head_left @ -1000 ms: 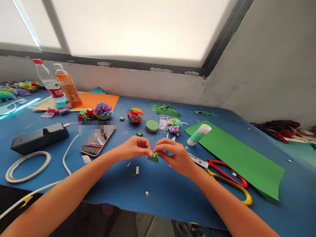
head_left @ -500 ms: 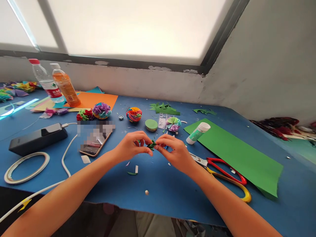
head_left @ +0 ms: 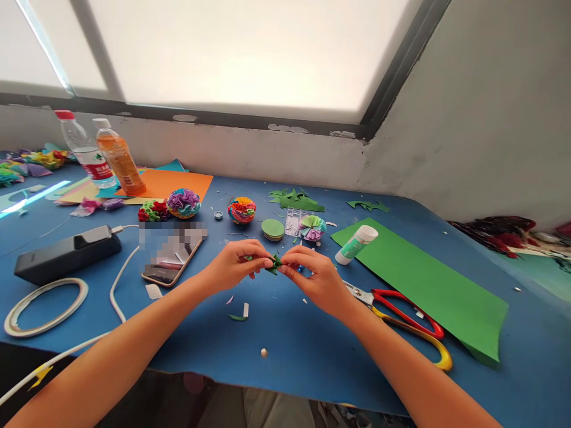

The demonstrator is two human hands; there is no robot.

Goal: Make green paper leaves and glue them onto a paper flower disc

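Note:
Between my hands, above the middle of the table, is a small folded piece of green paper. My left hand pinches its left side between thumb and fingers. On the opposite side, the thumb and forefinger of my right hand grip it too. My fingers cover part of the paper. Just beyond lie a stack of round green paper discs and a pastel paper pompom. An orange and red paper pompom sits farther left.
A glue stick, scissors and a green sheet lie to the right. To the left are a phone, a black device with a white cable, a tape roll and two bottles. Green offcuts lie behind.
My left thumb has closed in onto the green paper, which has turned slightly between my fingers. My right hand keeps its pinch. The view has shifted a little.

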